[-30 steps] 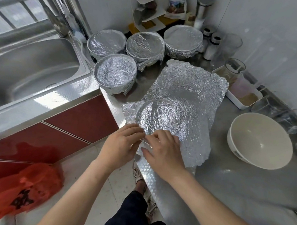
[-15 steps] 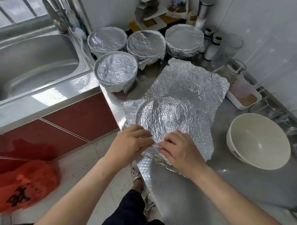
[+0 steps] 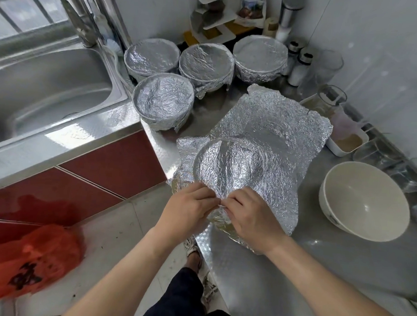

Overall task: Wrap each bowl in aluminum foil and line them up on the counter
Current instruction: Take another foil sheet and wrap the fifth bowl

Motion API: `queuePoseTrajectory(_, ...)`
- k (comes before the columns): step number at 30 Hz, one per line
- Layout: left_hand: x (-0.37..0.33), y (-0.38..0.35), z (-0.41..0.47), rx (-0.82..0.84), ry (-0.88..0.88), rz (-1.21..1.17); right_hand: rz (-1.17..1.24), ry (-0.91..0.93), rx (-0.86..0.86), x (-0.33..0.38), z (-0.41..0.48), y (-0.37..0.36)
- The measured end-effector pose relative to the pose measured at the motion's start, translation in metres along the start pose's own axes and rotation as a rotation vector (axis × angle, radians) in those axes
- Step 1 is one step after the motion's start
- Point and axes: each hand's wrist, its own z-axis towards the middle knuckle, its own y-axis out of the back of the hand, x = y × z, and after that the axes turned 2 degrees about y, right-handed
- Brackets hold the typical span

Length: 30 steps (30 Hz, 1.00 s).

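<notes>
bowl in work: bowl [image 3: 228, 168] sits at the near edge of the desk [image 3: 317, 270], by the corner next to the sink [image 3: 38, 90]; mouth up, covered by foil
foil: foil [image 3: 275, 127] is one crinkled sheet draped over the bowl and pushed down into it; the far part lies loose and flat on the desk toward the far edge; the near part is folded down over the near rim
left hand: left hand [image 3: 188, 209] at the bowl's near rim, fingers curled, pinching the foil edge
right hand: right hand [image 3: 250, 219] just beside the left, fingertips touching it, also pinching foil at the near rim
wrapped bowls: four wrapped bowls [image 3: 163, 99] at the far left corner, three in a row along the far edge, one in front next to the sink
bare bowl: bare bowl [image 3: 363, 200], white, upright, toward the right edge, apart from the foil
other: tray [image 3: 346, 143] with brown powder and shakers [image 3: 300, 66] along the far edge; red bag [image 3: 26, 262] on the floor
</notes>
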Motion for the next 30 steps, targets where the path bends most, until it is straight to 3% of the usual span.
queuePoseTrajectory(12,0.007,0.009,0.005,-0.163,-0.036,-0.003,-0.048,-0.131,-0.288,0.03,0.018,-0.004)
queuePoseTrajectory(18,0.026,0.01,-0.01,-0.071,0.03,0.031,-0.109,-0.236,-0.197,0.043,0.022,-0.021)
queuePoseTrajectory(22,0.026,0.014,-0.015,-0.01,0.118,0.035,0.075,-0.317,-0.14,0.036,0.018,-0.006)
queuePoseTrajectory(26,0.012,0.018,-0.008,-0.004,0.168,-0.031,0.206,-0.298,-0.104,0.008,0.01,0.009)
queuePoseTrajectory(30,0.002,0.011,0.002,0.049,0.129,-0.09,0.156,-0.222,0.025,-0.007,0.006,0.013)
